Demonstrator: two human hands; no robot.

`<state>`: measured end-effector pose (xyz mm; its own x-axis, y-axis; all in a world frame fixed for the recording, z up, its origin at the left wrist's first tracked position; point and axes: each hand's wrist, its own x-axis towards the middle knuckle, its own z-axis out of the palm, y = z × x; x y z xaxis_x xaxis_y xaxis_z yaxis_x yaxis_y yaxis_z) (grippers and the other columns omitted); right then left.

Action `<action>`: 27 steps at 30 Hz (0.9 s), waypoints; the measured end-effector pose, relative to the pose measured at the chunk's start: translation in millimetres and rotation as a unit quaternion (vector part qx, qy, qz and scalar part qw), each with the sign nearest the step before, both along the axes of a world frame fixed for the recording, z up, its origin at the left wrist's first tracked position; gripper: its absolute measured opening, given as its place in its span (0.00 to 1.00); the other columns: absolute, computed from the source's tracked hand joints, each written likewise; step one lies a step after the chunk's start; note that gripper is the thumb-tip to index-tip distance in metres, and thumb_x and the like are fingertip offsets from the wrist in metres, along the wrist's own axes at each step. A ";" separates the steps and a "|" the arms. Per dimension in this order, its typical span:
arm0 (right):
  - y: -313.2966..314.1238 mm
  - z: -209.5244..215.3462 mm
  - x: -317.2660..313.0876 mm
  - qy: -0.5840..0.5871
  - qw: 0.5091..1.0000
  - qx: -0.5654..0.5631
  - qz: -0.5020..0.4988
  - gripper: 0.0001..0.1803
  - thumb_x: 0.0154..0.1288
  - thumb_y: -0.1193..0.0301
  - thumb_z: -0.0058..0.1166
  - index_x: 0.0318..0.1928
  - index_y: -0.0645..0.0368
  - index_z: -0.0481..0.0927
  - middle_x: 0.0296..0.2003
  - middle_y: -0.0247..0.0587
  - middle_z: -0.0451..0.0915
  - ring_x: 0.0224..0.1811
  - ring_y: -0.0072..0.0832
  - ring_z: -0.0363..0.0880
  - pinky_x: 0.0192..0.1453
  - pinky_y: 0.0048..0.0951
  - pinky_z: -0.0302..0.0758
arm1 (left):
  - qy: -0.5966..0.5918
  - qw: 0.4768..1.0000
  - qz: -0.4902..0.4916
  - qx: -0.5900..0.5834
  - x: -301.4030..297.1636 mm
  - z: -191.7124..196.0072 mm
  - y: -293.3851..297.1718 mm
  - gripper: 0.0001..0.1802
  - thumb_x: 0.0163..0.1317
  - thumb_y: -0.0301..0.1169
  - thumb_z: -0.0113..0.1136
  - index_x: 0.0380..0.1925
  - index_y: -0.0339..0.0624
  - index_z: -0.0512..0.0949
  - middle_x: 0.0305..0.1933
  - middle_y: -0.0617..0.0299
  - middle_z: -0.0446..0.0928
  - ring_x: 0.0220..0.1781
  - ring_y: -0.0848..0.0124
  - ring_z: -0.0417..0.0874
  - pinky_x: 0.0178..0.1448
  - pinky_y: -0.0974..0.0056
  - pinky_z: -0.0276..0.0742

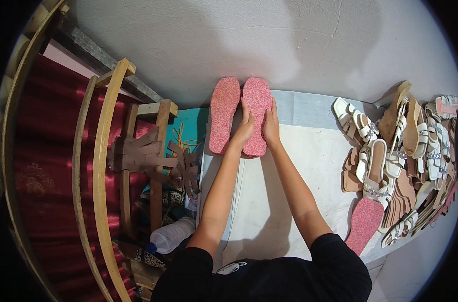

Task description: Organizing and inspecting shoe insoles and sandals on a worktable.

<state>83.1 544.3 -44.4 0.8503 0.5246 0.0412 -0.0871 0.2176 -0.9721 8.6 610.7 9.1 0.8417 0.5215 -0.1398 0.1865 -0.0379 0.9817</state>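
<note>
Two pink speckled shoe insoles, sole-shaped with squared toes, lie side by side at the far edge of the table against the wall. My left hand (245,128) and my right hand (271,126) clasp the long sides of the right-hand pink insole (256,100) between them. Its near end shows further layers beneath, so it seems to top a stack. Just left of my left hand rests the other pink insole (224,113), not held. The fingers on the far sides are partly hidden.
White sandals (360,121), wedge soles and tan insoles crowd the table's right side. Another pink insole (365,224) lies near its right front. To the left stand a wooden rack (103,166) with brown strips (138,153), a plastic bottle (173,235) and a red curtain (47,151).
</note>
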 end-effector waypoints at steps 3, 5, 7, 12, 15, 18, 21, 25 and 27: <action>0.7 3.5 2.1 -0.008 1.000 -0.010 -0.006 0.30 0.68 0.61 0.30 0.64 0.67 0.45 0.64 0.51 0.48 0.67 0.36 0.45 0.68 0.29 0.43 | -0.012 1.000 0.011 -0.001 0.1 -2.3 0.6 0.34 0.68 0.43 0.30 0.63 0.46 0.26 0.69 0.56 0.25 0.71 0.66 0.28 0.70 0.64 0.31; 0.3 5.4 -1.2 -0.014 1.000 -0.016 -0.012 0.30 0.68 0.61 0.30 0.64 0.67 0.44 0.64 0.51 0.47 0.67 0.36 0.45 0.68 0.29 0.43 | -0.011 1.000 0.013 -0.010 -2.5 -2.5 2.2 0.34 0.68 0.43 0.30 0.64 0.46 0.27 0.70 0.56 0.25 0.71 0.65 0.29 0.70 0.64 0.31; 0.3 7.2 -2.9 -0.019 0.999 -0.023 -0.016 0.31 0.68 0.61 0.30 0.64 0.67 0.44 0.64 0.51 0.47 0.67 0.36 0.45 0.68 0.29 0.43 | -0.009 1.000 0.016 -0.020 -2.8 -2.6 1.3 0.34 0.68 0.44 0.30 0.64 0.46 0.27 0.70 0.56 0.25 0.71 0.65 0.29 0.70 0.64 0.31; -1.3 14.3 -2.7 -0.030 0.999 -0.036 -0.022 0.31 0.68 0.61 0.30 0.64 0.67 0.43 0.65 0.52 0.46 0.67 0.37 0.44 0.68 0.29 0.43 | -0.007 0.998 0.024 0.050 -1.9 -4.8 3.6 0.35 0.67 0.45 0.30 0.64 0.43 0.29 0.70 0.53 0.30 0.71 0.64 0.31 0.70 0.64 0.34; -3.8 18.5 -2.8 -0.039 0.998 -0.043 -0.028 0.31 0.68 0.61 0.30 0.64 0.66 0.42 0.65 0.53 0.45 0.68 0.38 0.44 0.68 0.29 0.43 | 0.052 0.992 0.058 0.102 -6.7 6.6 -4.5 0.34 0.66 0.46 0.32 0.64 0.42 0.35 0.67 0.44 0.43 0.68 0.52 0.49 0.67 0.61 0.48; -7.7 20.3 -6.4 -0.060 0.997 -0.036 -0.015 0.32 0.67 0.61 0.33 0.64 0.66 0.42 0.64 0.54 0.47 0.67 0.39 0.45 0.67 0.30 0.43 | 0.035 0.970 0.105 0.217 -12.8 -5.8 -3.0 0.35 0.65 0.46 0.34 0.63 0.36 0.40 0.63 0.37 0.50 0.64 0.46 0.55 0.64 0.58 0.54; -21.0 11.8 -1.5 -0.102 0.990 -0.088 -0.035 0.31 0.68 0.62 0.33 0.64 0.65 0.44 0.63 0.54 0.49 0.67 0.40 0.47 0.67 0.30 0.44 | 0.059 0.974 0.090 0.199 -15.2 13.3 -18.1 0.34 0.65 0.45 0.35 0.62 0.33 0.43 0.62 0.35 0.51 0.64 0.46 0.54 0.64 0.58 0.55; -50.0 26.4 -19.2 -0.104 0.990 -0.081 -0.038 0.29 0.68 0.62 0.32 0.64 0.66 0.47 0.63 0.54 0.50 0.67 0.40 0.47 0.67 0.30 0.45 | 0.037 0.963 0.103 0.247 -31.1 30.8 -45.4 0.32 0.65 0.42 0.37 0.61 0.31 0.46 0.61 0.34 0.53 0.64 0.45 0.53 0.64 0.57 0.53; -70.3 34.1 -35.7 -0.122 0.988 -0.089 -0.040 0.28 0.68 0.63 0.32 0.63 0.66 0.49 0.63 0.52 0.51 0.66 0.39 0.47 0.67 0.30 0.45 | -0.054 0.924 0.100 0.365 -40.2 22.6 -60.7 0.30 0.64 0.38 0.40 0.60 0.30 0.50 0.60 0.35 0.56 0.64 0.46 0.56 0.65 0.55 0.52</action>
<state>47.4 474.0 -10.3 0.8653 0.4741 0.1625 0.1647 0.0373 -0.9856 -31.5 550.0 31.7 0.7063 0.5905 0.3904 0.1642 -0.6731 0.7211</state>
